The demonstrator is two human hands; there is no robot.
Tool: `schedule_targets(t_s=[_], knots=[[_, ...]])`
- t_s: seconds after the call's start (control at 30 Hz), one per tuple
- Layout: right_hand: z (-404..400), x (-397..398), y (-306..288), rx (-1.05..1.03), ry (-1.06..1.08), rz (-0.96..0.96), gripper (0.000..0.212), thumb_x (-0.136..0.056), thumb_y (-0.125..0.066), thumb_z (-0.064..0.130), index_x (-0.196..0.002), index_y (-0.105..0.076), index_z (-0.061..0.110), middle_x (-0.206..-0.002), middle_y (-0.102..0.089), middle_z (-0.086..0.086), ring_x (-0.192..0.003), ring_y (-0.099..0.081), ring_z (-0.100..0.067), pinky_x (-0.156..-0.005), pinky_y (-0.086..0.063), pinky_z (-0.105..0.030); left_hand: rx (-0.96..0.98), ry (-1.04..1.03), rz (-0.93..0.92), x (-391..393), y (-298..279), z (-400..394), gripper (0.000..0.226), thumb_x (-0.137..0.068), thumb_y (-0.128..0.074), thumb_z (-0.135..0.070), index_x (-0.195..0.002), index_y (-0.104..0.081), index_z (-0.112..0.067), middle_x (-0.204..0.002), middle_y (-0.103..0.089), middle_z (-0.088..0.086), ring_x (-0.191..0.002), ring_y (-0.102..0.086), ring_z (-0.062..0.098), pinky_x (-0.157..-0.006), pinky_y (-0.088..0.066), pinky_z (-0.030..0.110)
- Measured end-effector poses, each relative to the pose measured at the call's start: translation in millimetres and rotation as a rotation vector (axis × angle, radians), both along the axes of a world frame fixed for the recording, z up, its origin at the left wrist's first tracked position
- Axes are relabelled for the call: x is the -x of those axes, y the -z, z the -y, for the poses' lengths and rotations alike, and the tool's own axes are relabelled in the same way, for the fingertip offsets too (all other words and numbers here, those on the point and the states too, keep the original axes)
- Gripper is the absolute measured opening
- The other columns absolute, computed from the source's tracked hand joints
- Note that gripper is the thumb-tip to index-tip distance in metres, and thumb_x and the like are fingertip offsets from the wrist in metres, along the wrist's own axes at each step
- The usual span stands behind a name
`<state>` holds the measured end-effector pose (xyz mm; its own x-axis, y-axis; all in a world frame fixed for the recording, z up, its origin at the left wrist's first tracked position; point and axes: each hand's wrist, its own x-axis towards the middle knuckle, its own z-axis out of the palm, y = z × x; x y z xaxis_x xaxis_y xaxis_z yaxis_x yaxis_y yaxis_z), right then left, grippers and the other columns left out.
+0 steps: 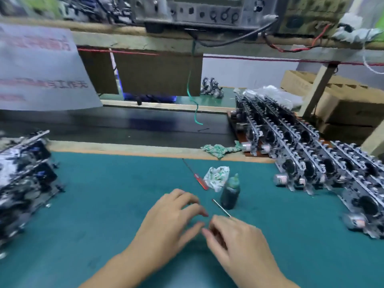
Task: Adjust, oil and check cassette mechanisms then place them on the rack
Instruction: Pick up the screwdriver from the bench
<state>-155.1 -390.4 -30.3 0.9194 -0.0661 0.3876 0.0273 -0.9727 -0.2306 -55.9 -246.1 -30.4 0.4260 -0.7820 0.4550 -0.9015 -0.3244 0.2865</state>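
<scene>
Right hand (239, 240) over green worktop (104, 204), fingers closed on thin rod (221, 207). Left hand (172, 221) beside it, fingers loosely curled, empty. Oil bottle (230, 192) just behind.

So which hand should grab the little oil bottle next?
Probably the left hand: it looks empty. The oil bottle stands nearer the right hand, but that one already holds a thin metal tool.
</scene>
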Motion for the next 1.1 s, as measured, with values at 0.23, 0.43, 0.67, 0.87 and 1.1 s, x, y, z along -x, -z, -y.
schedule_targets(t_s=[0.23, 0.43, 0.67, 0.87, 1.1], knots=[[-151.7, -91.5, 7.8, -0.146, -0.533, -0.191, 0.023, -0.094, -0.043, 0.034, -0.094, -0.059, 0.017, -0.095, -0.060, -0.001, -0.093, -0.051, -0.019, -0.079, -0.037, -0.029, 0.112, -0.499, 0.029, 7.6, 34.9, -173.4, 0.042, -0.099, -0.027, -0.049, -0.111, -0.055, -0.021, -0.100, -0.060, -0.008, -0.092, -0.049, 0.007, -0.092, -0.031, 0.010], [-240.8, -143.2, 11.7, -0.509, -0.598, -0.130, 0.047, -0.094, -0.051, 0.015, -0.139, -0.039, 0.017, -0.134, -0.046, -0.005, -0.122, -0.041, -0.021, -0.103, -0.027, -0.027, 0.080, -1.007, 0.257, 7.7, -0.8, -266.1, 0.054, -0.089, -0.043, -0.049, -0.111, -0.067, -0.006, -0.108, -0.066, 0.014, -0.094, -0.059, 0.034, -0.089, -0.044, 0.047], [-252.5, -176.8, 8.9, -0.548, -0.689, -0.110, 0.041, -0.085, -0.067, 0.016, -0.125, -0.059, 0.016, -0.124, -0.057, -0.003, -0.111, -0.053, -0.018, -0.095, -0.036, -0.024, 0.050, -1.178, -0.388, 5.8, -5.9, -298.0, 0.046, -0.085, -0.058, -0.053, -0.109, -0.070, -0.016, -0.063, -0.068, 0.009, -0.054, -0.059, 0.024, -0.068, -0.051, 0.041], [-215.5, -168.1, -13.2, -0.501, -0.785, -0.177, 0.035, -0.071, -0.082, 0.021, -0.099, -0.063, 0.010, -0.094, -0.061, -0.003, -0.080, -0.056, -0.011, -0.081, -0.047, -0.028, 0.395, -0.932, -0.568, 7.8, -21.0, -287.0, 0.038, -0.076, -0.062, -0.030, -0.076, -0.061, -0.069, -0.049, -0.063, 0.006, -0.038, -0.057, 0.013, -0.052, -0.047, 0.018], [-107.6, -112.7, -17.6, -0.544, -0.536, -0.122, 0.035, -0.070, -0.082, 0.015, -0.086, -0.053, 0.026, -0.086, -0.054, 0.015, -0.085, -0.056, -0.001, -0.083, -0.048, -0.025, 0.204, -0.543, -0.702, -8.5, -24.3, -204.1, 0.030, -0.058, -0.070, -0.049, -0.087, -0.068, -0.057, -0.054, -0.067, -0.002, -0.049, -0.062, 0.012, -0.060, -0.044, 0.013]])
